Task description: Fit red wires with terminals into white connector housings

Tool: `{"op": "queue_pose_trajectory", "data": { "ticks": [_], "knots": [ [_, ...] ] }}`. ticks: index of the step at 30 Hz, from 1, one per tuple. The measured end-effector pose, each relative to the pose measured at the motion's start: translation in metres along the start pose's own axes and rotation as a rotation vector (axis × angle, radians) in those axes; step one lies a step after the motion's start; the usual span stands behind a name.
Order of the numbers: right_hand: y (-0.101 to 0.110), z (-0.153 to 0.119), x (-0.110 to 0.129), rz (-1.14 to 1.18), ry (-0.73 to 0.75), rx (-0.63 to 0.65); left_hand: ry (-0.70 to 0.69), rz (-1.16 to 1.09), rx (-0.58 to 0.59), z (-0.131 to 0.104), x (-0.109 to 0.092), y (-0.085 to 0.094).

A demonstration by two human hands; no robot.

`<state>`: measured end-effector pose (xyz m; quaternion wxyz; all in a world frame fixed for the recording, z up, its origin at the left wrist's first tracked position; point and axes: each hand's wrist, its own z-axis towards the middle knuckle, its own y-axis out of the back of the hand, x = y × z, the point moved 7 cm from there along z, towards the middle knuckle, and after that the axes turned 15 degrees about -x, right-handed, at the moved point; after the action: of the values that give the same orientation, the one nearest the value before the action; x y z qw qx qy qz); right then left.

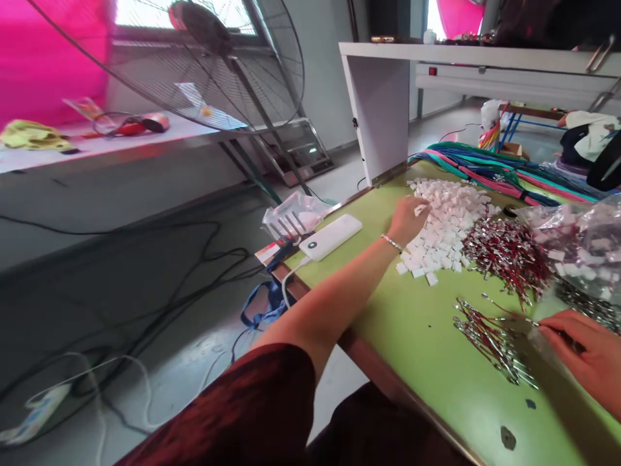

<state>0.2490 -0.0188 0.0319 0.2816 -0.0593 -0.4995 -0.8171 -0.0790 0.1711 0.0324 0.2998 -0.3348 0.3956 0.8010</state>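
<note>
My left hand (407, 219), with a beaded bracelet at the wrist, is at the left edge of a pile of small white plastic pieces (451, 210). Its fingers are closed on one white piece (419, 210). At the right, my right hand (579, 343) pinches the end of a thin dark red wire (509, 312) with metal tips. Just left of that hand lies a loose bundle of similar short wires (492, 343). A larger heap of red wires with metal ends (509, 255) sits between the white pile and clear plastic bags (592, 239).
A white power bank (331, 237) with a cable lies near the left edge of the green table (388, 330). Long coloured cables (485, 169) stretch across the back. A large fan (218, 58) stands left, and a person's sleeve (589, 133) shows far right.
</note>
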Motion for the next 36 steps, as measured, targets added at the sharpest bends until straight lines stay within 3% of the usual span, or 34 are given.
{"op": "queue_pose_trajectory", "data": {
  "ticks": [1,3,5,6,10,15,20,24,27,32,34,36],
  "knots": [
    [-0.001,0.0,0.0,0.023,-0.005,0.048,-0.105,-0.041,0.105,-0.011,-0.015,0.002],
    [-0.004,-0.001,0.002,0.067,-0.007,0.153,-0.554,-0.095,0.517,-0.054,-0.051,-0.002],
    [-0.006,-0.006,0.006,0.091,-0.027,0.236,-0.797,-0.033,0.73,-0.091,-0.062,0.002],
    [-0.008,-0.011,0.009,0.092,-0.036,0.279,-0.862,0.031,0.772,-0.103,-0.061,0.004],
    [-0.009,-0.043,0.025,0.064,-0.064,0.355,-0.913,0.179,0.764,-0.118,-0.049,0.004],
    [-0.015,-0.088,0.048,-0.144,-0.005,0.277,-0.925,0.047,0.728,-0.124,-0.049,0.003],
    [-0.021,-0.085,0.092,-0.345,0.193,-0.027,-0.98,0.034,0.684,-0.134,-0.051,-0.003],
    [-0.042,-0.074,0.117,-0.274,0.387,-0.04,-1.032,0.087,0.669,-0.143,-0.048,-0.011],
    [-0.057,-0.065,0.113,-0.23,0.473,-0.021,-0.918,0.043,0.623,-0.139,-0.043,-0.013],
    [-0.072,-0.034,0.082,-0.313,0.45,-0.049,-0.604,-0.101,0.49,-0.118,-0.038,-0.005],
    [-0.076,-0.023,0.072,-0.322,0.391,-0.004,-0.357,-0.207,0.415,-0.105,-0.031,0.0],
    [-0.076,-0.017,0.065,-0.279,0.307,0.054,-0.053,-0.296,0.436,-0.098,-0.018,-0.001]
  ]
}}
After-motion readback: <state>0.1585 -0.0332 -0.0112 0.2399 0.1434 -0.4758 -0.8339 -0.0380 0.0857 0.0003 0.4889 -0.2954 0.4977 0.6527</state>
